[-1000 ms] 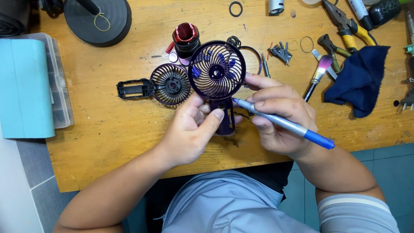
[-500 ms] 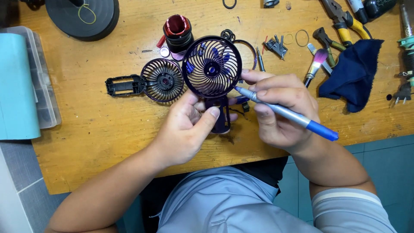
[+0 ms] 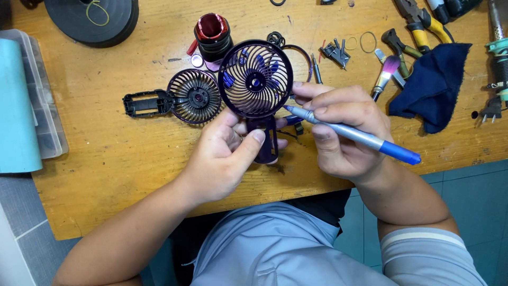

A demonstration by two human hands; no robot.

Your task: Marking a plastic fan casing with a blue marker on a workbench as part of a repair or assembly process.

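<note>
My left hand (image 3: 225,156) grips the handle of a small dark purple hand-held fan (image 3: 255,79), holding it upright over the wooden workbench (image 3: 106,159). The fan's round grille faces me, with blue blades behind it. My right hand (image 3: 344,132) holds a blue-handled screwdriver (image 3: 354,135) like a pen, its tip at the fan's neck just below the grille. The right hand's fingertips also touch the grille's right edge. To the left lies the fan's detached rear half (image 3: 180,98), a round grille with a black handle frame.
A red and black cylinder (image 3: 212,34) stands behind the fan. A dark blue cloth (image 3: 434,85), pliers (image 3: 418,21), a small brush (image 3: 383,77) and loose metal parts lie at the right. A black tape roll (image 3: 95,18) and a clear box with a teal lid (image 3: 24,100) sit at the left.
The fan and both hands stay together. The screwdriver has moved slightly closer to the fan's neck. The view has shifted a little.
</note>
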